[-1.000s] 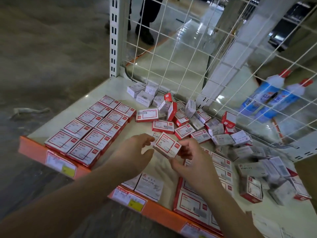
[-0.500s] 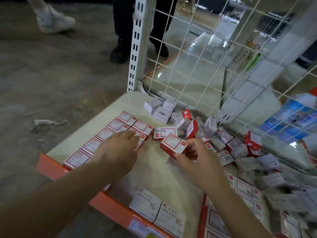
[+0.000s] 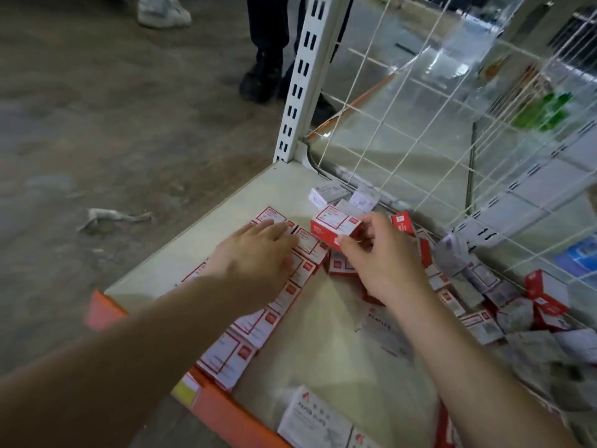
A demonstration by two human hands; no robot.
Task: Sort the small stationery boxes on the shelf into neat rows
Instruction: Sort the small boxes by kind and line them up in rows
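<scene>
Shelf [image 3: 329, 324] runs from its orange front lip [image 3: 219, 405] at 7 o'clock to the slotted white upright [image 3: 300, 79] and wire mesh back [image 3: 452, 124] at 12 to 2 o'clock; left shelf edge drops straight to grey floor at 9 o'clock. Bare cream strip runs down the shelf middle from between the hands toward 6 o'clock, another bare patch at the far-left corner by the upright, 11 o'clock of the hands. Sorted rows of red-and-white boxes [image 3: 255, 328] lie flat, edge to edge, along the left side from 7 o'clock up to centre. Loose pile of boxes [image 3: 504, 302] jumbled at 3 to 4 o'clock against the mesh, some tipped on edge; a few white boxes [image 3: 326, 194] near the back corner at 12. Larger white packs [image 3: 313, 418] at 6 o'clock by the lip. Left hand [image 3: 258, 257] flat, fingers straight and together, pressing down on the far end of the rows. Right hand [image 3: 381, 257] pinches one red-and-white box [image 3: 336, 226] between thumb and fingertips, lifted and tilted, just right of the left fingertips, above the row end. Crumpled scrap [image 3: 113, 216] on floor at 9 o'clock; dark shoes [image 3: 261, 76] and a pale shoe [image 3: 161, 11] of people at 11 to 12.
</scene>
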